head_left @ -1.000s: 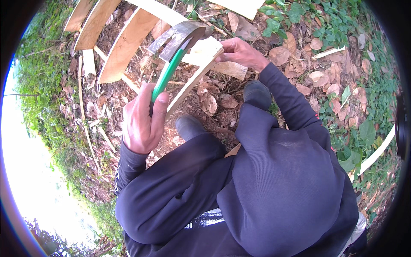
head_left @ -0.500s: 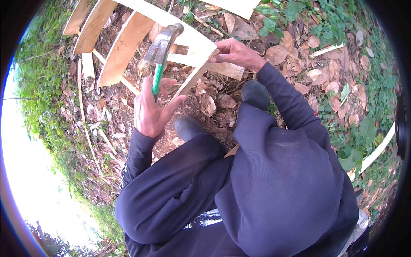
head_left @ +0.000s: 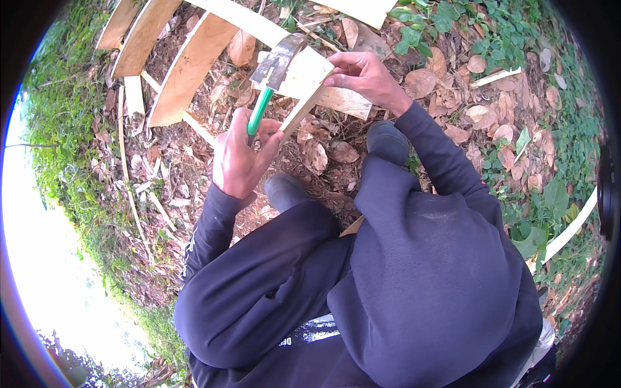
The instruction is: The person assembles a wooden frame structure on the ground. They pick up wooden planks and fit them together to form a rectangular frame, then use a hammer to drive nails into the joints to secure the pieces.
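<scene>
My left hand (head_left: pixel 240 155) is wrapped round the green handle of a claw hammer (head_left: pixel 261 111), its metal head raised toward the corner of a pale wooden frame (head_left: pixel 310 70). The thumb of that hand touches or nearly touches the lower end of a narrow wooden strip (head_left: pixel 299 115) that runs down from the corner. At the corner my right hand (head_left: pixel 374 81) is closed, thumb and forefinger pinched against the wood's edge. Whether a small thing sits between those fingertips I cannot make out. Behind the hammer head, part of the frame is hidden.
Several wide slats (head_left: pixel 194 68) stand out from the frame at the upper left. A pale board (head_left: pixel 362 10) lies at the top edge. Dry leaves (head_left: pixel 420 84) and wood strips (head_left: pixel 497 77) cover the ground, with green plants around. My boots (head_left: pixel 387 141) rest close to the frame.
My left hand and the hammer have moved right and slightly up, bringing the hammer head nearer the frame's corner. My right hand stays at the corner with hardly any shift.
</scene>
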### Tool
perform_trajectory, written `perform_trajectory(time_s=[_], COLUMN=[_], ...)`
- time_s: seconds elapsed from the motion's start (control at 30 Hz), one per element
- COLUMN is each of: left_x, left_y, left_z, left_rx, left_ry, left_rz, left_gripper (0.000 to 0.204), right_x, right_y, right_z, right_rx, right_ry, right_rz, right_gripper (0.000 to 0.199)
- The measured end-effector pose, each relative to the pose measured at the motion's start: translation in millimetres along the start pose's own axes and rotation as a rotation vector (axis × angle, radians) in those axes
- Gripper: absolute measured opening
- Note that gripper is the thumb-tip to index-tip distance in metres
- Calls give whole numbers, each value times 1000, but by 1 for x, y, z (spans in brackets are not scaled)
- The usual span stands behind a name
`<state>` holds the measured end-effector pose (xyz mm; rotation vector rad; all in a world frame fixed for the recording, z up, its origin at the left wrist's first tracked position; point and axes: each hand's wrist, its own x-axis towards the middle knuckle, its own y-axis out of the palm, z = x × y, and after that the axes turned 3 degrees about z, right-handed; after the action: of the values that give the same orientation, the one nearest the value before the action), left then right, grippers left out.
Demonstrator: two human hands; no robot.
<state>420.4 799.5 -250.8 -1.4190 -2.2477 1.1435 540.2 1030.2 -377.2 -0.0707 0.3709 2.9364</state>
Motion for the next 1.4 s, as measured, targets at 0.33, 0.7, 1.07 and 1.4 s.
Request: perform_trajectory(time_s=[0.33,0.7,1.07,1.4], left_x=[4,5,6,5], left_y=[1,1,1,0], left_z=[2,3,4,7], left_rx=[39,34,24,28], left_ry=[39,14,-33,-9], left_rz=[-14,-6,8,-2], left_gripper=[25,24,24,23], right_x=[-6,-7,-1,1], right_y=[14,9,6,-3], right_z=[4,1,4,7], right_rx=[-370,-420,-124,-45], right_ry=[-246,-220,-212,-146], right_rz=[-175,-125,-69,-26], right_gripper=[44,47,37,34])
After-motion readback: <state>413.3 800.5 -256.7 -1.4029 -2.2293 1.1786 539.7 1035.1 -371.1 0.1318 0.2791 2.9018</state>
